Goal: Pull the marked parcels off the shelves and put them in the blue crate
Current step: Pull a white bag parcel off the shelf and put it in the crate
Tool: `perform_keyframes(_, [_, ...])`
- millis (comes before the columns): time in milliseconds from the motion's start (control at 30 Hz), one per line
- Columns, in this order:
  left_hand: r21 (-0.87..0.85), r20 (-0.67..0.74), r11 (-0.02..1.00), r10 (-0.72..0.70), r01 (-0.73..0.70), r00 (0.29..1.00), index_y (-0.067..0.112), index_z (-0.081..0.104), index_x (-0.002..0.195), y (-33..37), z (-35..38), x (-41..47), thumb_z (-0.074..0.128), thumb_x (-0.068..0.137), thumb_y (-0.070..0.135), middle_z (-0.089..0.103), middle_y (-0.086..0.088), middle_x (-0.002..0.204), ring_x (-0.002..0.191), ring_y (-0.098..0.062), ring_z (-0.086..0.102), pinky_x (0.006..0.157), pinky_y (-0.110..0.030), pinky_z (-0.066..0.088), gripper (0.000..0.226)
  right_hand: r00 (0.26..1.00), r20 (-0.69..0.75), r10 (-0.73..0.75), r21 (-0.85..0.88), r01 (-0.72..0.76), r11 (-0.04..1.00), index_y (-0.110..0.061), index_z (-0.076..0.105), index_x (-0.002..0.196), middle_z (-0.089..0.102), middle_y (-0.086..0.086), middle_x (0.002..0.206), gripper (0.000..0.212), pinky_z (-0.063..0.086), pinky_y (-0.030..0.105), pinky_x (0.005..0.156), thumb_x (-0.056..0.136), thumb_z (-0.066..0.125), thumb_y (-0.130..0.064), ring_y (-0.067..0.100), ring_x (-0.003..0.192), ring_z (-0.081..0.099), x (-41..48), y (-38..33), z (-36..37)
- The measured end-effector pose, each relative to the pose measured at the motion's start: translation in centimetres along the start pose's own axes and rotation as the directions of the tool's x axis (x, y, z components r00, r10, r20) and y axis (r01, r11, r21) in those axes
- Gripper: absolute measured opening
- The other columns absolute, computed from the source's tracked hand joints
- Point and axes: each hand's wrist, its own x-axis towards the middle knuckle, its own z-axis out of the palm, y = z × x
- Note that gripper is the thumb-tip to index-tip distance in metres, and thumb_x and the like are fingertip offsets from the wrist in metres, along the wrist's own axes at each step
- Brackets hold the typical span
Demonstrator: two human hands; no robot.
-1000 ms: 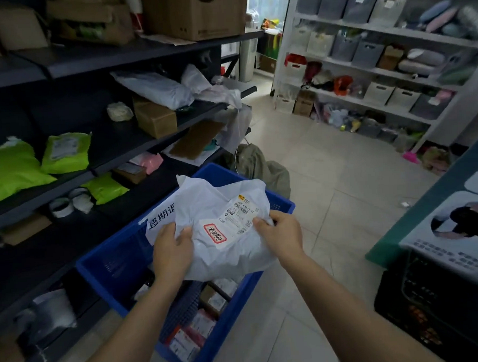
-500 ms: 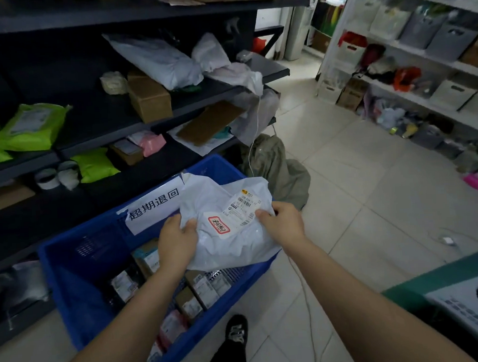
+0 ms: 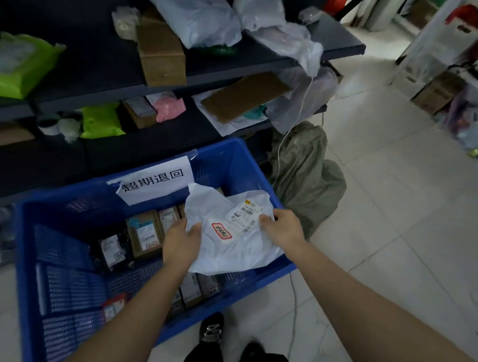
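Lowered since the earlier frames, the white parcel [image 3: 233, 244] now hangs over the right half of the blue crate [image 3: 60, 287]; before, we saw it held higher, level with the crate's far wall.

Head view: our left hand [image 3: 181, 243] grips the parcel's left edge, thumb on top. Our right hand [image 3: 283, 227] pinches its right edge likewise. Both are closed on the plastic wrap. Whether the parcel rests on the crate's contents, we cannot tell.

On its upper face we record a red-bordered sticker [image 3: 221, 231] with red handwriting, not legible to us. Beside it is a shipping label [image 3: 245, 215] with barcodes and a yellow mark at one corner, its print too small to read. A paper sign [image 3: 154, 181] taped to the crate's far wall reads 超期退回.

Inside the crate, left of the parcel, lie small labelled boxes [image 3: 144, 233]. Behind the crate stand dark shelves [image 3: 333, 41] carrying green mailers [image 3: 13, 65] and a brown carton [image 3: 160, 54]. Right of the crate slumps an olive sack [image 3: 307, 177].
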Motion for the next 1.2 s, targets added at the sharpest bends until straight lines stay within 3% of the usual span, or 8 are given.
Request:
perform_keyframes(67, [-0.017,0.0,0.996,-0.084,0.084,0.996,0.007,0.057,0.081,-0.5,1.7,1.0,0.05,0.097,0.022,0.062,-0.014,0.093,0.084,-0.026,0.057,0.064,-0.028,0.036,0.022,0.998,0.068,0.011,-0.033,-0.009,0.999,-0.006,0.06,0.067,0.066,0.009,0.077,0.026,0.052,0.037,0.069,0.09,0.055,-0.019,0.027,0.078,0.063,2.5,0.9,0.2])
perform_keyframes(367, [0.035,-0.013,0.935,-0.354,0.354,0.935,0.01,0.062,0.083,-4.6,11.6,5.8,0.05,0.096,0.024,0.062,-0.008,0.086,0.076,-0.022,0.056,0.051,-0.022,0.033,0.023,0.95,0.309,0.054,-0.237,0.022,0.971,-0.004,0.068,0.089,0.068,0.012,0.092,0.019,0.054,0.039,0.078,0.087,0.05,-0.012,0.028,0.088,0.065,14.1,7.3,2.0])
perform_keyframes(533, [0.008,-0.032,0.886,-0.462,0.463,0.886,0.005,0.069,0.097,-8.8,17.0,8.9,0.055,0.094,0.02,0.063,-0.008,0.092,0.083,-0.024,0.057,0.068,-0.028,0.042,0.021,0.945,0.314,0.09,-0.303,0.01,0.953,-0.005,0.071,0.09,0.07,0.01,0.091,0.02,0.054,0.038,0.077,0.088,0.052,-0.011,0.028,0.085,0.065,20.0,12.6,5.9])
perform_keyframes(667, [0.134,0.025,0.87,-0.482,0.475,0.876,0.008,0.071,0.095,-13.8,21.6,12.3,0.055,0.091,0.022,0.07,-0.01,0.097,0.086,-0.027,0.063,0.075,-0.033,0.05,0.022,0.952,0.252,0.177,-0.328,-0.088,0.941,-0.005,0.071,0.087,0.072,0.011,0.092,0.021,0.047,0.027,0.064,0.087,0.05,-0.006,0.02,0.073,0.058,24.1,17.5,10.6])
perform_keyframes(833, [0.239,0.048,0.83,-0.528,0.504,0.848,0.007,0.068,0.087,-20.4,27.2,17.0,0.054,0.09,0.024,0.069,-0.012,0.095,0.086,-0.028,0.064,0.077,-0.034,0.054,0.022,0.957,0.192,0.216,-0.381,-0.131,0.915,-0.015,0.072,0.107,0.07,0.008,0.114,0.028,0.047,0.023,0.072,0.091,0.051,-0.005,0.027,0.1,0.065,29.0,22.8,16.0])
perform_keyframes(933, [0.271,0.07,0.83,-0.522,0.487,0.85,0.008,0.066,0.086,-24.1,30.1,19.3,0.054,0.092,0.021,0.067,-0.012,0.096,0.083,-0.026,0.06,0.07,-0.029,0.047,0.018,0.958,0.168,0.234,-0.372,-0.158,0.915,-0.015,0.071,0.11,0.069,0.006,0.115,0.028,0.043,0.021,0.071,0.092,0.052,-0.007,0.026,0.102,0.064,31.6,26.3,19.0])
perform_keyframes(1100, [0.29,0.094,0.853,-0.478,0.435,0.873,0.007,0.068,0.091,-30.0,34.3,22.0,0.053,0.094,0.024,0.069,-0.01,0.094,0.088,-0.029,0.065,0.073,-0.034,0.05,0.023,0.979,0.112,0.172,-0.348,-0.123,0.929,-0.016,0.072,0.086,0.066,0.006,0.085,0.022,0.041,0.025,0.064,0.091,0.053,-0.009,0.021,0.08,0.057,34.6,32.1,23.5])
perform_keyframes(1200, [0.401,0.155,0.838,-0.46,0.37,0.874,0.008,0.067,0.105,-33.5,36.6,22.8,0.047,0.097,0.02,0.068,-0.013,0.106,0.098,-0.031,0.064,0.081,-0.039,0.051,0.024,0.98,0.149,0.135,-0.428,-0.059,0.902,-0.013,0.064,0.077,0.066,0.01,0.088,0.023,0.039,0.026,0.063,0.093,0.049,-0.009,0.023,0.079,0.056,35.9,35.5,25.4])
